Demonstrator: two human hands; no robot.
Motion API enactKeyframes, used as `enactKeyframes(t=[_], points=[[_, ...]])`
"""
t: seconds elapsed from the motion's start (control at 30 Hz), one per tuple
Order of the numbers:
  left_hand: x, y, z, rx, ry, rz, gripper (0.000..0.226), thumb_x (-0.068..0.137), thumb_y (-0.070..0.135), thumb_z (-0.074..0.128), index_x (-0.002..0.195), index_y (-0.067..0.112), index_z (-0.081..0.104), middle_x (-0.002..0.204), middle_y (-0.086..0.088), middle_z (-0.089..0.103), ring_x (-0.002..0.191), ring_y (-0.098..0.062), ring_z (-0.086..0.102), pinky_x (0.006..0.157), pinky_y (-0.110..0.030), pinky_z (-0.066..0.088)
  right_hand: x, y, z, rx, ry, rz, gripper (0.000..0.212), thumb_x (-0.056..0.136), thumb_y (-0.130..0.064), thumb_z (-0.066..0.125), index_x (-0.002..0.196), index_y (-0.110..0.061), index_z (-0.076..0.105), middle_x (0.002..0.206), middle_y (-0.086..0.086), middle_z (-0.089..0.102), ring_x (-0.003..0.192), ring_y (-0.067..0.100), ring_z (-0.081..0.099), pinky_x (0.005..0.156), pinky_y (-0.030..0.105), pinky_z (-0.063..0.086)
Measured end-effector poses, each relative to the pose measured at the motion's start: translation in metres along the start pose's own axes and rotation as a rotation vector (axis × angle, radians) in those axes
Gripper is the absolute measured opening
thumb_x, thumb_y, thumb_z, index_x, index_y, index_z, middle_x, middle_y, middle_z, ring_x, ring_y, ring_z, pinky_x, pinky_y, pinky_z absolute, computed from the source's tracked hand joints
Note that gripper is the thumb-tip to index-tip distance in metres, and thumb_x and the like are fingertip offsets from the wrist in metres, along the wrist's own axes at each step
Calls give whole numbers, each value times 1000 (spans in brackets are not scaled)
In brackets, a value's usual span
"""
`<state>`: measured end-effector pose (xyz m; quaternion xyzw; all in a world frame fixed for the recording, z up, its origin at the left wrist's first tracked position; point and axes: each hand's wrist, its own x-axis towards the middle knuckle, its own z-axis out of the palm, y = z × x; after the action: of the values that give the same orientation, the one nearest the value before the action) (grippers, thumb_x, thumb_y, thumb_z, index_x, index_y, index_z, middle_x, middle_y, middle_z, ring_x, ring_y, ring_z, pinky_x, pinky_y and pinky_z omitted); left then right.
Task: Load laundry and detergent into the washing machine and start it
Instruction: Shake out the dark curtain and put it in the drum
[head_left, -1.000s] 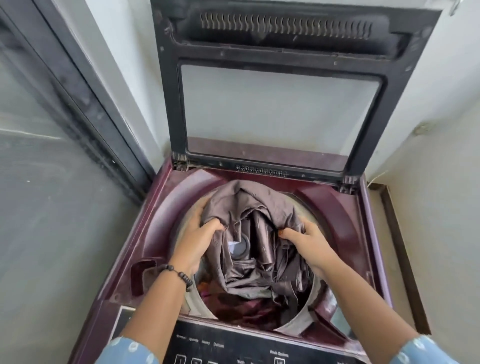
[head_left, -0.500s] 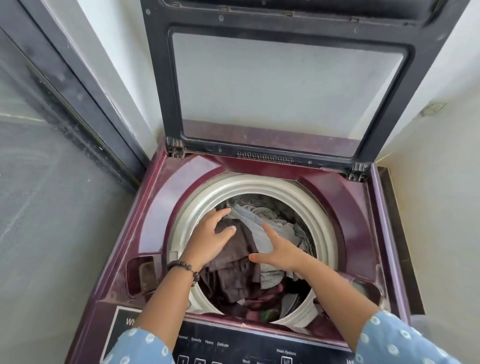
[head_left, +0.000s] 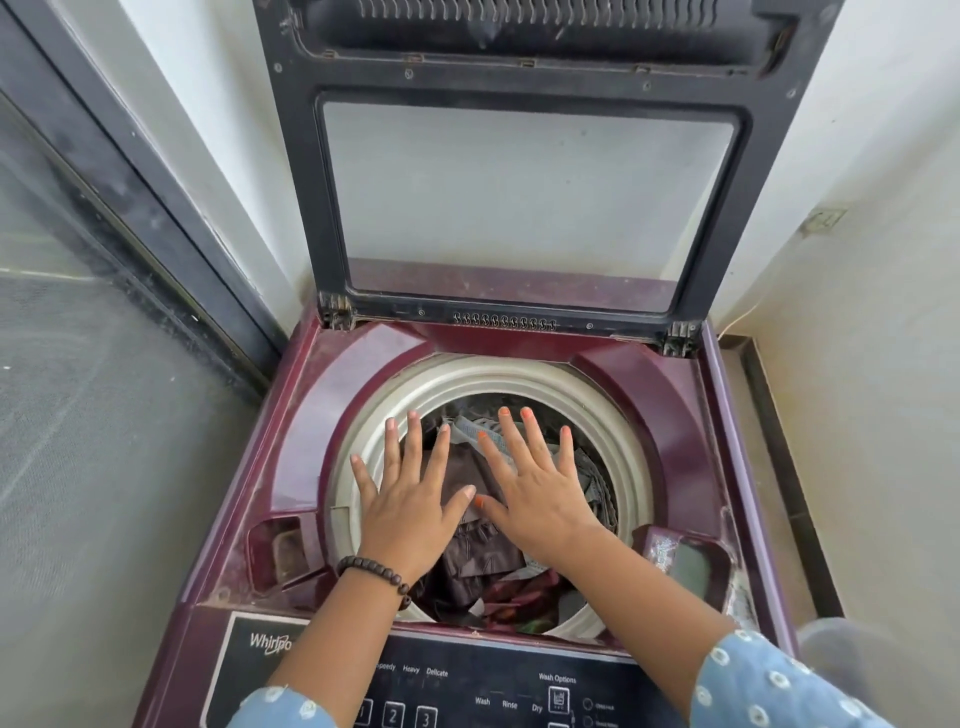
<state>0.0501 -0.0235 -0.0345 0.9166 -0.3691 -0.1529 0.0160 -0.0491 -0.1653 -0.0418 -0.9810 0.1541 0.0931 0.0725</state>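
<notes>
A maroon top-loading washing machine (head_left: 332, 415) stands before me with its dark-framed lid (head_left: 519, 171) raised upright. Inside the drum, ringed by a cream rim (head_left: 467, 371), lies a heap of laundry (head_left: 483, 566): brown, grey and dark red cloth. My left hand (head_left: 410, 499) and my right hand (head_left: 535, 483) hover side by side over the drum opening, palms down, fingers straight and spread, holding nothing. Whether they touch the cloth I cannot tell. No detergent is in view.
The black control panel (head_left: 467, 686) with numbered buttons runs along the near edge. Recessed compartments sit at the front left (head_left: 280, 551) and front right (head_left: 685, 566) of the top. A dark door frame (head_left: 130, 171) stands left; white walls enclose the back and right.
One second ago both hands gripped a brown garment above the drum. It now lies inside with the other laundry, and both hands have let go and spread flat over the opening.
</notes>
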Motion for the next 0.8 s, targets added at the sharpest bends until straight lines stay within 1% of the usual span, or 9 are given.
enactKeyframes(t=[0.13, 0.2, 0.27, 0.33, 0.43, 0.57, 0.63, 0.73, 0.8], points=[[-3, 6, -4, 20, 80, 36, 79, 76, 73, -13, 144, 37, -28, 146, 2, -51, 132, -18, -51, 107, -56, -27, -9, 5, -7, -34, 77, 35, 71, 95, -61, 11, 155, -27, -2, 162, 8, -15, 145, 31, -24, 116, 65, -3], [-4, 12, -7, 36, 156, 60, 77, 82, 72, -7, 149, 36, -18, 154, 0, -40, 137, -18, -45, 109, -58, -23, -16, 10, -13, -34, 121, 69, 72, 93, -61, 12, 155, -27, 8, 164, 10, -5, 147, 32, -16, 115, 66, 4], [-5, 20, -11, 59, 217, 81, 74, 87, 71, 0, 152, 35, -8, 159, -2, -28, 141, -19, -39, 111, -60, -17, -24, 16, -20, -40, 163, 110, 70, 94, -61, 19, 154, -25, 22, 163, 12, 11, 148, 34, -2, 113, 67, 15], [-8, 33, -19, 83, 221, 104, 75, 86, 71, -4, 152, 35, -12, 157, -1, -32, 140, -19, -41, 110, -59, -20, -35, 26, -27, -35, 201, 141, 68, 95, -60, 22, 152, -23, 28, 162, 13, 18, 147, 33, 3, 111, 67, 19], [-14, 57, -29, 91, 235, 146, 76, 83, 72, -11, 150, 36, -17, 155, 0, -36, 138, -20, -44, 108, -58, -24, -54, 44, -35, -21, 244, 183, 68, 95, -59, 21, 153, -24, 25, 163, 12, 13, 147, 32, -3, 113, 66, 12], [-23, 96, -29, 98, 284, 202, 78, 84, 73, -16, 152, 35, -11, 160, -2, -27, 142, -20, -38, 111, -59, -18, -85, 68, -47, 14, 276, 259, 69, 95, -59, 19, 155, -26, 14, 164, 9, -2, 146, 31, -16, 113, 63, -2], [-26, 119, -28, 118, 300, 237, 78, 85, 73, -16, 153, 35, -10, 160, -2, -26, 141, -20, -38, 112, -60, -15, -105, 82, -52, 22, 296, 297, 71, 93, -61, 13, 156, -26, 9, 164, 9, -8, 144, 31, -22, 112, 62, -8], [-31, 156, -28, 140, 313, 285, 73, 93, 70, -3, 155, 32, 3, 164, -6, -7, 146, -22, -28, 112, -64, -1, -136, 106, -59, 21, 272, 350, 75, 87, -63, -2, 155, -29, -6, 161, 7, -24, 139, 29, -35, 111, 60, -15], [-35, 185, -28, 150, 327, 334, 72, 95, 68, 2, 155, 31, 8, 164, -7, -1, 148, -23, -25, 111, -64, 3, -160, 124, -65, 36, 285, 403, 72, 90, -62, 0, 154, -31, -10, 159, 6, -28, 136, 29, -40, 112, 61, -15]])
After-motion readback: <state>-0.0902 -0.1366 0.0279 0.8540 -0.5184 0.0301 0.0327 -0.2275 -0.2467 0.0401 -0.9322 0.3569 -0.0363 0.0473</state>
